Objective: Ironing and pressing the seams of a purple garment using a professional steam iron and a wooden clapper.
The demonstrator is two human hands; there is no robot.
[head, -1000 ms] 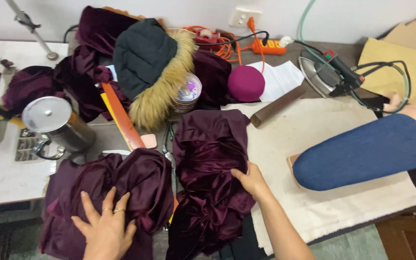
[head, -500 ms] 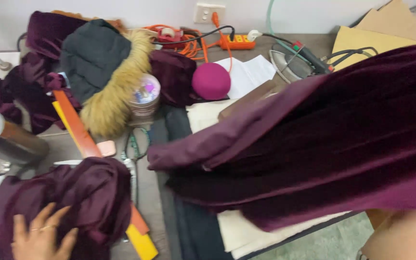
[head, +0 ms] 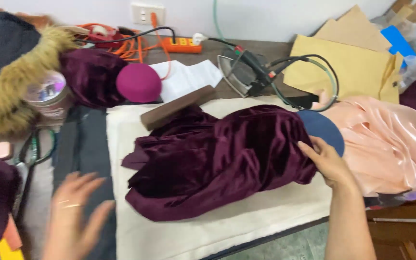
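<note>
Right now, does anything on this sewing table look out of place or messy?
The dark purple velvet garment lies crumpled over the blue padded pressing form, where the right hand touches it. The orange cable sits tangled by the wall. Nothing looks spilled or damaged.

A dark purple velvet garment (head: 222, 161) lies bunched across a cream pressing cloth (head: 227, 231) on the surface. The right hand (head: 327, 161) rests on its right end, fingers spread, just beside a blue padded form (head: 326, 127) and a peach satin cloth (head: 386, 144). The left hand (head: 73, 212), blurred and open, hovers at lower left over a dark strip. An iron (head: 239, 74) sits behind the garment, with a brown wooden block (head: 176, 107) and a magenta dome-shaped pad (head: 138, 83) to its left.
</note>
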